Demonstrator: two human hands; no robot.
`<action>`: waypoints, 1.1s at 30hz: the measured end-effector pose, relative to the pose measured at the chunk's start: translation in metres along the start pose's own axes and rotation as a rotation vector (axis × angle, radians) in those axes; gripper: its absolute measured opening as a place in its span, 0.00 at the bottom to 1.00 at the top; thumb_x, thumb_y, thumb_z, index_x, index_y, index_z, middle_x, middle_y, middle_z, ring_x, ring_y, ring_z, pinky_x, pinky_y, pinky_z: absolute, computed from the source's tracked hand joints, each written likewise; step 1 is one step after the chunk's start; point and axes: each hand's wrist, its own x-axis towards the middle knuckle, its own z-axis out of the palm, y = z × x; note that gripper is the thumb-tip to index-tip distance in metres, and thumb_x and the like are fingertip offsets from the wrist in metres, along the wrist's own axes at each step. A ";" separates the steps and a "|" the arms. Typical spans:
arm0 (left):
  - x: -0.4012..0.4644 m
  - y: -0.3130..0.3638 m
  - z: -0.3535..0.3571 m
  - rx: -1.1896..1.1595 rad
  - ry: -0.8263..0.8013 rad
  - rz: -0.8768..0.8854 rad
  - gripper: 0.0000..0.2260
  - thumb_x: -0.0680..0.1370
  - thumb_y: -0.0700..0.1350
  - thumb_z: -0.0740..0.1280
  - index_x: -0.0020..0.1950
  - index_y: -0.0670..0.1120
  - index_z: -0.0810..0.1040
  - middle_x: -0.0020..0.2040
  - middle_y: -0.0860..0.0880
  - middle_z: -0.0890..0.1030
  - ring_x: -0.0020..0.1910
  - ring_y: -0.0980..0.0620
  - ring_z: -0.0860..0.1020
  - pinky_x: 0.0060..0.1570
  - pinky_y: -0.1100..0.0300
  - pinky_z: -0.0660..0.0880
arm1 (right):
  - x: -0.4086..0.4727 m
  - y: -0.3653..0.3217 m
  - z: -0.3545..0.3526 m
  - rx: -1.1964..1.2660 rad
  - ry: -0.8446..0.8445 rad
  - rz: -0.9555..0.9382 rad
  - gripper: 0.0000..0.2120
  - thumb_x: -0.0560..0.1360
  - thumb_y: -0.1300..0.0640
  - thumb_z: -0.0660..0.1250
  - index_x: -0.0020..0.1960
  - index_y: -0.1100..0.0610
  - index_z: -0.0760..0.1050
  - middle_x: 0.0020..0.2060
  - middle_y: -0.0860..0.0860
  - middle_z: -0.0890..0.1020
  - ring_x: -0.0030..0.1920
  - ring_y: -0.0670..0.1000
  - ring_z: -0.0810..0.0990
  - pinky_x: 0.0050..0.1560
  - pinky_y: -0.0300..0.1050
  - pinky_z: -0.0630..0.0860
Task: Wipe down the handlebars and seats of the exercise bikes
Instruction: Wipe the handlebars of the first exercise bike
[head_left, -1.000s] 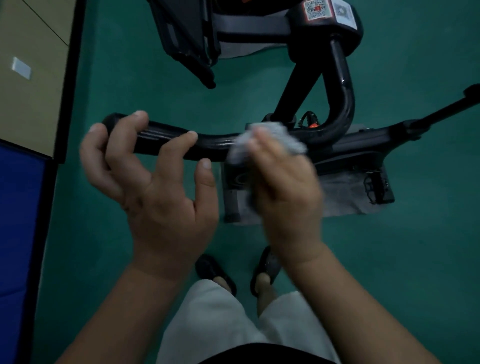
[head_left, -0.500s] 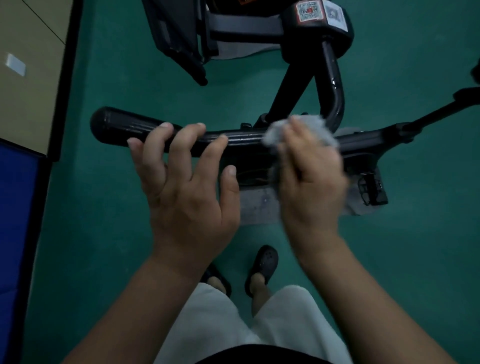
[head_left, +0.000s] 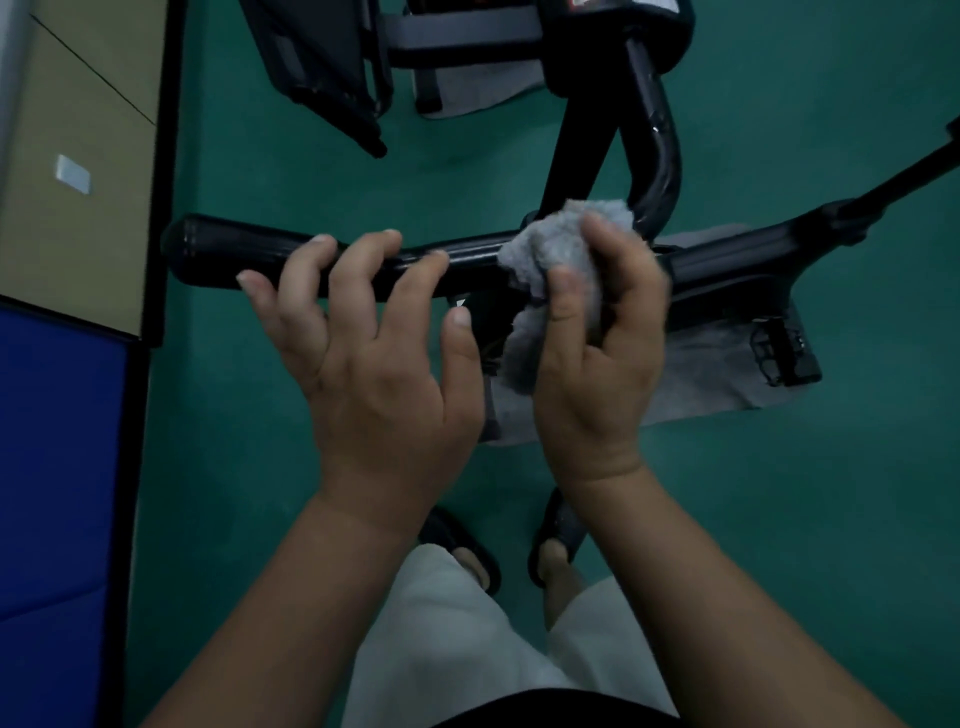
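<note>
Grey fluffy cloth (head_left: 558, 249) bunched in my clenched right hand (head_left: 597, 358) presses against the middle of the black tubular handlebar (head_left: 234, 249) to scrub it, while my left hand (head_left: 374, 358) rests loose-fingered on the bar to steady it.

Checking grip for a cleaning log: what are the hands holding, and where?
Right hand grips the bunched grey cloth around its middle; left hand rests fingers on the black handlebar.

Both forearms are bare, with no sleeves, watch or rings showing on the left hand (head_left: 384, 384) or the right hand (head_left: 597, 364). Pale, off-white trousers (head_left: 467, 639) cover the legs, a dark hem sits above them, and dark open-toed slippers (head_left: 462, 545) are on bare feet.
</note>
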 end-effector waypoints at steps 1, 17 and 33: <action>0.001 0.000 0.000 0.000 -0.001 -0.002 0.15 0.80 0.51 0.61 0.62 0.46 0.80 0.66 0.43 0.75 0.72 0.42 0.61 0.75 0.41 0.38 | 0.003 0.000 -0.001 0.080 0.073 0.067 0.16 0.78 0.62 0.67 0.64 0.62 0.70 0.60 0.62 0.73 0.58 0.56 0.76 0.58 0.58 0.74; 0.002 -0.006 -0.001 -0.039 -0.105 0.065 0.17 0.80 0.52 0.62 0.65 0.47 0.79 0.65 0.49 0.77 0.71 0.44 0.64 0.75 0.41 0.36 | 0.023 -0.003 -0.012 -0.220 0.171 0.026 0.11 0.78 0.59 0.67 0.57 0.64 0.80 0.53 0.54 0.74 0.55 0.56 0.76 0.57 0.48 0.76; 0.002 -0.013 -0.008 -0.115 -0.170 0.085 0.20 0.80 0.53 0.62 0.68 0.45 0.78 0.67 0.48 0.76 0.72 0.44 0.64 0.75 0.45 0.33 | 0.030 -0.033 -0.005 -0.594 -0.064 -0.138 0.11 0.77 0.50 0.67 0.52 0.54 0.84 0.49 0.49 0.81 0.52 0.53 0.74 0.51 0.27 0.62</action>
